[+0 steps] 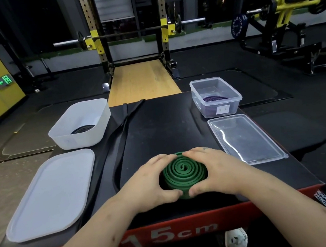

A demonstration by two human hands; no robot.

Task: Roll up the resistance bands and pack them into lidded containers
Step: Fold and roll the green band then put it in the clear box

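1. The green roll (184, 171) lies flat on the black platform (158, 128), in the middle near the near edge, with its spiral facing up.
2. The left hand (151, 183) grips the left side of the green roll. Its fingers (162, 158) are curled over the far rim and the thumb presses the near rim.
3. The right hand (213, 170) grips the right side in the same way, fingers (198, 151) curled round the far rim. The two thumbs almost meet at the near side of the roll.
4. A white tub (78, 140) stands open at the far left corner. A black roll (82, 129) lies inside it.
5. The white lid (49, 194) lies flat at the near left corner, just beside this tub.
6. A clear tub (237, 97) stands open at the far right corner, with a purple band (214, 98) coiled inside and a small label (223, 109) on its near wall.
7. The clear lid (246, 139) lies flat near the right edge, between the clear tub and the right hand.
8. A loose black band (121, 128) stretches from the far edge toward the left hand, just beside the white tub and the white lid.
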